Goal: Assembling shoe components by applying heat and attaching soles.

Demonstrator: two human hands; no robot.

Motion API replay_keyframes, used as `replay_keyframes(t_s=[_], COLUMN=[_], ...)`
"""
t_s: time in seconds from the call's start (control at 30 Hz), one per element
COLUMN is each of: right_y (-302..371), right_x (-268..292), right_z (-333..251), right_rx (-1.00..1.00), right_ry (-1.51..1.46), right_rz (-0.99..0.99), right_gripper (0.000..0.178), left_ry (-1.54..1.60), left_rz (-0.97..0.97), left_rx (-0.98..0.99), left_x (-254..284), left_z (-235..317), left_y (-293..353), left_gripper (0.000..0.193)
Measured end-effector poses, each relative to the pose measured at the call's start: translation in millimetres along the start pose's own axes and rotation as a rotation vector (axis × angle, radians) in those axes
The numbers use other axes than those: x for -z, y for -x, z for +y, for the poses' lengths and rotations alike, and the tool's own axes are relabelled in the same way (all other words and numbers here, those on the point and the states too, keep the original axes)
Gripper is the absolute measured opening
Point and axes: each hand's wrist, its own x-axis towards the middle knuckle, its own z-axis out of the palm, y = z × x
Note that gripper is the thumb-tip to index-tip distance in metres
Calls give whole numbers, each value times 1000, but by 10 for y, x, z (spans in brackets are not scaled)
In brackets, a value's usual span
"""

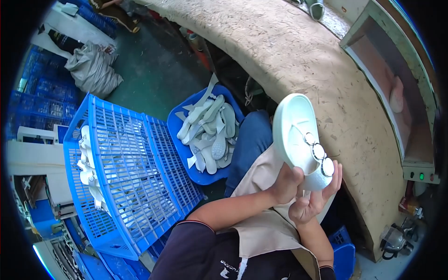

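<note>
Held up in front of my body is a pale mint sandal (291, 135) with a silvery-white strap that bears three round, dark-rimmed ornaments. My left hand (285, 184) grips its lower left edge, the thumb pressed near the strap. At the lower right, my right hand (315, 200) has its fingers against the outside of the strap, beside the largest ornament. Part of the fingers of my left hand is hidden behind the sandal.
A curved, worn bench (284, 56) runs along the right, with a box-like machine (396, 84) on it. To my left, a blue tub (179, 116) contains many pale soles and straps. Beside it stands a blue crate (135, 172) with white parts. A grey sack (93, 70) lies farther off.
</note>
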Motion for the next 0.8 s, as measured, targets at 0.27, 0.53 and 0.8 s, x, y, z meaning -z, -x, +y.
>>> replay_keyframes(t_s=[0.27,0.53,0.8], right_y=[-442,-1204,-1748], right_x=[-385,-907,-1337], right_z=[-530,-607,445], right_rx=[224,474,342], right_ry=[-376,-275,249], right_rz=[-190,-292,-395], right_gripper=[67,55,63], left_ry=[-167,-76,-808], left_rz=[154,1320,1253], left_rx=[-314,-1127,-163], left_x=[636,1984,3741], left_z=[720,2595,247], left_y=[483,1499,946], left_gripper=[82,82,28])
